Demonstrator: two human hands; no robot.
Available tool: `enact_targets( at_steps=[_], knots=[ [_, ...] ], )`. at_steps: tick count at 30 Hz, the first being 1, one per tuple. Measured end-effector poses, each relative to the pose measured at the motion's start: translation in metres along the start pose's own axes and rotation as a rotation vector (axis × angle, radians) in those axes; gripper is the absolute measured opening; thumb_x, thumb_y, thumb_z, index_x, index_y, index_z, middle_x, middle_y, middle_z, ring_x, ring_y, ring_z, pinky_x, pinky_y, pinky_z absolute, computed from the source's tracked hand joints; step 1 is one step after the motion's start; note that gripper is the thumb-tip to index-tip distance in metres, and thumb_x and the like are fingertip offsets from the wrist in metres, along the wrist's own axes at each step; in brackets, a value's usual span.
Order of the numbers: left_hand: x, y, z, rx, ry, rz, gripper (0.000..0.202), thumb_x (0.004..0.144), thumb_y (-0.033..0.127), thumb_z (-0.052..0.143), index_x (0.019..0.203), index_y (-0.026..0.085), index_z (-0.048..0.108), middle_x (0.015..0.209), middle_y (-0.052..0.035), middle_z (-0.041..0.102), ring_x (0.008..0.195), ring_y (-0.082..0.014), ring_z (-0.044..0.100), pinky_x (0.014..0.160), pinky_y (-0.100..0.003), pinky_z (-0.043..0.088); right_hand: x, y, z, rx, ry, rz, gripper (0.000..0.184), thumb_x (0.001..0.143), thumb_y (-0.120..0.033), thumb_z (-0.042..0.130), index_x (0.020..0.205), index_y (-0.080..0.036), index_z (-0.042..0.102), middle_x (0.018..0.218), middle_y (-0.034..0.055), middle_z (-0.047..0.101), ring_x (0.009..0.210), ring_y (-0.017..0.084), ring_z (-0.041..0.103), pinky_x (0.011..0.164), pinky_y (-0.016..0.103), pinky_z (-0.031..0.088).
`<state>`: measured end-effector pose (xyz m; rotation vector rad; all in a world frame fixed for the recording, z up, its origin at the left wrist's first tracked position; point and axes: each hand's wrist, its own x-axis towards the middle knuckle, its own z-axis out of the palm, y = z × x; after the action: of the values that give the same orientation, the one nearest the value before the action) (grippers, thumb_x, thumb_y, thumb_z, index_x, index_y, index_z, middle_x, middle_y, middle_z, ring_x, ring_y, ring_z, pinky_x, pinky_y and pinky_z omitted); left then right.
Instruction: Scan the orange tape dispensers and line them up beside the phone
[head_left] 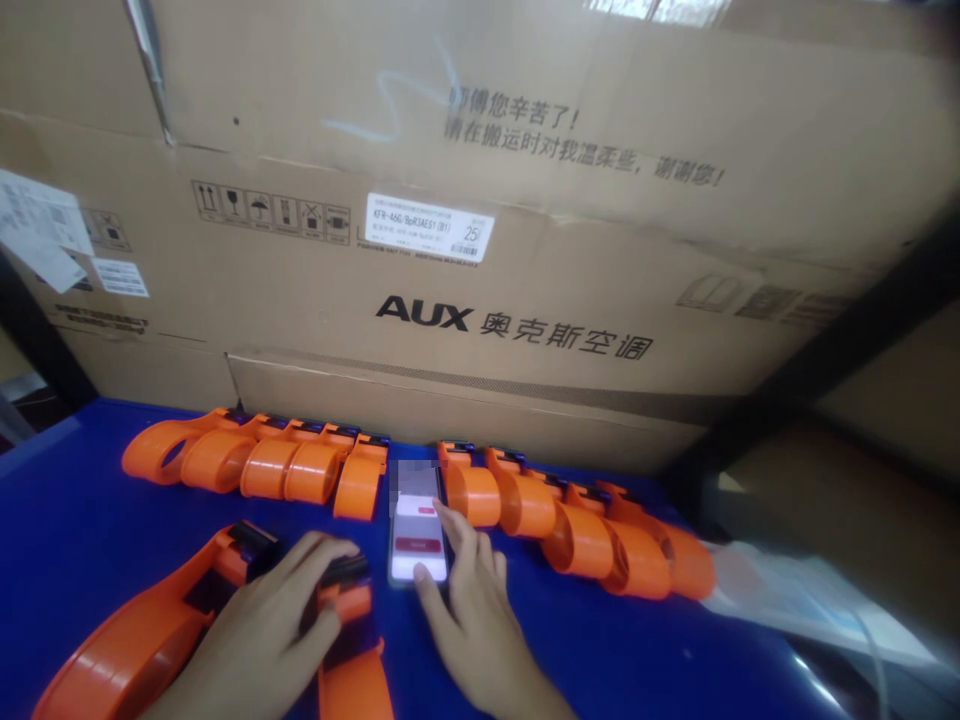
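Note:
My left hand [262, 615] is curled around the black-and-orange front end of a tape dispenser [352, 680], close to the bottom edge. Beside it, partly behind the hand and wrist, lies a larger orange tape dispenser [139, 645]. My right hand [476, 610] is on a phone [417, 530] on the blue surface, with the thumb on the lower screen and the index finger at the right edge. White and red areas glow on the screen; its text is too small to read. The other right fingers are bent beside the phone.
Several orange tape dispensers [266, 468] line the back left, and several more tape dispensers [577, 540] slant away to the right. A large cardboard box [300, 290] stands behind the blue tabletop [67, 520]. Clear plastic [787, 595] and a dark post [810, 350] are at the right.

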<state>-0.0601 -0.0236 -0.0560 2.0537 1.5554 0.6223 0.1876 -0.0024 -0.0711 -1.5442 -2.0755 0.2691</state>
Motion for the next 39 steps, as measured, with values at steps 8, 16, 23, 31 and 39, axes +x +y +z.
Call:
enact_targets(
  at_steps=[8,16,23,31,39],
  knots=[
    [0.0,-0.002,0.001,-0.012,-0.012,0.001,0.046,0.09,0.018,0.044,0.131,0.038,0.05,0.137,0.0015,0.058,0.11,-0.023,0.066,0.101,-0.04,0.049,0.001,0.0,0.0,0.031,-0.019,0.016,0.052,0.098,-0.045,0.047,0.145,-0.026,0.035,0.144,0.0086,0.052,0.123,0.028,0.052,0.102,0.048,0.042],
    [-0.001,-0.002,0.0,-0.011,0.025,0.013,0.048,0.087,0.018,0.046,0.13,0.038,0.054,0.134,0.0015,0.061,0.105,-0.0225,0.069,0.095,-0.036,0.053,0.001,-0.001,-0.002,0.023,-0.031,0.021,0.053,0.098,-0.046,0.046,0.146,-0.027,0.035,0.145,0.009,0.051,0.122,0.029,0.053,0.101,0.047,0.042],
    [-0.001,0.0,0.0,-0.002,0.049,0.024,0.048,0.087,0.018,0.047,0.129,0.036,0.057,0.131,0.0006,0.063,0.105,-0.0227,0.069,0.093,-0.036,0.054,0.0,-0.002,-0.004,-0.02,-0.062,0.014,0.055,0.099,-0.047,0.045,0.149,-0.028,0.033,0.144,0.0083,0.052,0.121,0.03,0.053,0.104,0.051,0.039],
    [-0.002,-0.004,0.002,0.002,0.014,0.005,0.047,0.089,0.02,0.046,0.131,0.039,0.053,0.136,0.0013,0.06,0.109,-0.0244,0.067,0.094,-0.038,0.053,-0.002,-0.011,-0.005,-0.165,0.028,-0.088,0.053,0.096,-0.044,0.049,0.147,-0.029,0.044,0.138,0.0138,0.052,0.113,0.034,0.053,0.09,0.05,0.045],
    [0.002,-0.003,-0.001,-0.016,0.017,0.014,0.045,0.088,0.02,0.047,0.129,0.038,0.055,0.131,0.0017,0.063,0.107,-0.0236,0.068,0.094,-0.037,0.053,0.009,-0.019,-0.003,-0.248,0.069,-0.02,0.056,0.094,-0.057,0.048,0.144,-0.033,0.049,0.118,0.0157,0.056,0.102,0.035,0.055,0.082,0.049,0.045]
  ],
)
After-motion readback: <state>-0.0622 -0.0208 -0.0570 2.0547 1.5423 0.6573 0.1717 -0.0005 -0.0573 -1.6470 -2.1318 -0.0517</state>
